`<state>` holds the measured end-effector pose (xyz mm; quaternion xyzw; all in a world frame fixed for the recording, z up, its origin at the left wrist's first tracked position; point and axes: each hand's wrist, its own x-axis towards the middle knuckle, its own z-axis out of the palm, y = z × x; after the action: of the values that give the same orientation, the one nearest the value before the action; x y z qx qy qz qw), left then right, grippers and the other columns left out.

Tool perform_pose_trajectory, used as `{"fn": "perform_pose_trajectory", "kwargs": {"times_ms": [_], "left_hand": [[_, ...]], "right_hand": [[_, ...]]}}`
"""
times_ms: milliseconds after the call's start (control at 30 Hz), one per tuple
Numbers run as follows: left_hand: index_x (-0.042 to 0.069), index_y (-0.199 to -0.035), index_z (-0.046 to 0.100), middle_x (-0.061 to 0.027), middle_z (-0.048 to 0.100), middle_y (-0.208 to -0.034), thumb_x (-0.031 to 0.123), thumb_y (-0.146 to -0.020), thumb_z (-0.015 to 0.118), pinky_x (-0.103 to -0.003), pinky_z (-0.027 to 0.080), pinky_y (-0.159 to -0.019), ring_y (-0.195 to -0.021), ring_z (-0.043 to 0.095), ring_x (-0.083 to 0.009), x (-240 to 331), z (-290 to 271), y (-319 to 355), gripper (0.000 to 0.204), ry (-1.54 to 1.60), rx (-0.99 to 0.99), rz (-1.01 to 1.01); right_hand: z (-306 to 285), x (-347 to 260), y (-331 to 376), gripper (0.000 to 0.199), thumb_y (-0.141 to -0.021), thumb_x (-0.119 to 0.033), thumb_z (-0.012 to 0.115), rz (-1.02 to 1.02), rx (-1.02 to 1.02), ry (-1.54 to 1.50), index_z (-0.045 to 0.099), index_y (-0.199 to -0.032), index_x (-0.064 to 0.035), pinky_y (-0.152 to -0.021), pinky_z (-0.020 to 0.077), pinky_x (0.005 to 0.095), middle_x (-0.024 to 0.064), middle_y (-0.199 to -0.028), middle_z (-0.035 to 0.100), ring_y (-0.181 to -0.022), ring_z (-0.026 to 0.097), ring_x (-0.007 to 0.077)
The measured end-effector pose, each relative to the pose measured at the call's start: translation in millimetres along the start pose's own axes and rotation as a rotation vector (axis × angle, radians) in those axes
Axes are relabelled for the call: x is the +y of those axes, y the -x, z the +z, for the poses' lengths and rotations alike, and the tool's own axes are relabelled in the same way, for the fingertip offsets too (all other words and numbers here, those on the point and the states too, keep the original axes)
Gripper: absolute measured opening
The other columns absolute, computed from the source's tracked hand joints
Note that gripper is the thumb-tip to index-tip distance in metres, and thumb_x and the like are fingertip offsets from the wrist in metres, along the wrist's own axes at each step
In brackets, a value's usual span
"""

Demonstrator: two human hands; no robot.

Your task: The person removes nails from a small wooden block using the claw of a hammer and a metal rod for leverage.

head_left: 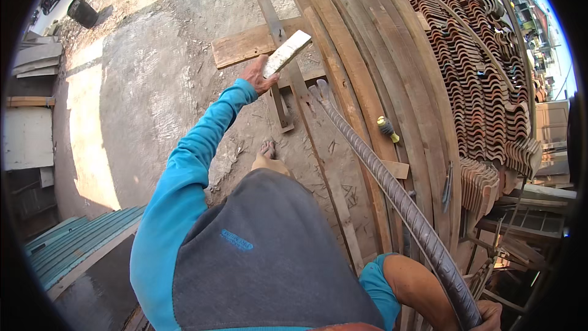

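My left hand point(260, 75) is closed round the near end of a short wood block with worn white paint point(288, 53). The block lies over a long narrow wooden strip point(331, 187) and beside a short cross board point(242, 47). At the lower right, my right hand point(489, 316) grips the near end of a long ribbed metal crowbar point(393, 191). Its forked far end rests at the strip, just below the block, apart from my left hand; whether a nail sits in the fork I cannot tell.
Long planks point(361, 43) run along the right, carrying a yellow-and-black handle point(386, 126) and a blue-handled tool point(448, 187). Beyond stand stacked clay roof tiles point(471, 67). Teal sheets point(92, 239) lie lower left, a dark bucket point(82, 12) far left. My bare foot point(267, 149) is near the strip.
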<state>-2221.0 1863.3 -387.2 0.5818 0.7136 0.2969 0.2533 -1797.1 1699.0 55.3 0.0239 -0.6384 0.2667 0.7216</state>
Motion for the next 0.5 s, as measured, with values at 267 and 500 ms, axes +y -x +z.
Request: {"fn": "perform_pose_trajectory", "kwargs": {"times_ms": [267, 500], "left_hand": [[-0.002, -0.138, 0.045, -0.0302, 0.055, -0.131, 0.041, -0.08, 0.072, -0.045, 0.044, -0.104, -0.121, 0.055, -0.0437, -43, -1, -67, 0.077, -0.039, -0.149, -0.112], [0.011, -0.128, 0.055, -0.0255, 0.068, -0.103, 0.037, -0.078, 0.075, -0.046, 0.054, -0.084, -0.097, 0.066, -0.0429, -64, 24, -73, 0.06, 0.036, 0.026, -0.105]], "right_hand": [[28, 143, -28, 0.063, -0.081, -0.063, 0.07, 0.124, 0.103, -0.003, 0.047, -0.087, -0.0046, -0.056, 0.0411, 0.0253, -0.005, -0.06, 0.043, -0.053, 0.045, 0.0082], [12, 233, -40, 0.07, -0.077, -0.069, 0.07, 0.166, 0.141, 0.026, 0.047, -0.088, -0.0036, -0.055, 0.0358, 0.0258, -0.0033, -0.062, 0.041, -0.053, 0.04, 0.0099]]}}
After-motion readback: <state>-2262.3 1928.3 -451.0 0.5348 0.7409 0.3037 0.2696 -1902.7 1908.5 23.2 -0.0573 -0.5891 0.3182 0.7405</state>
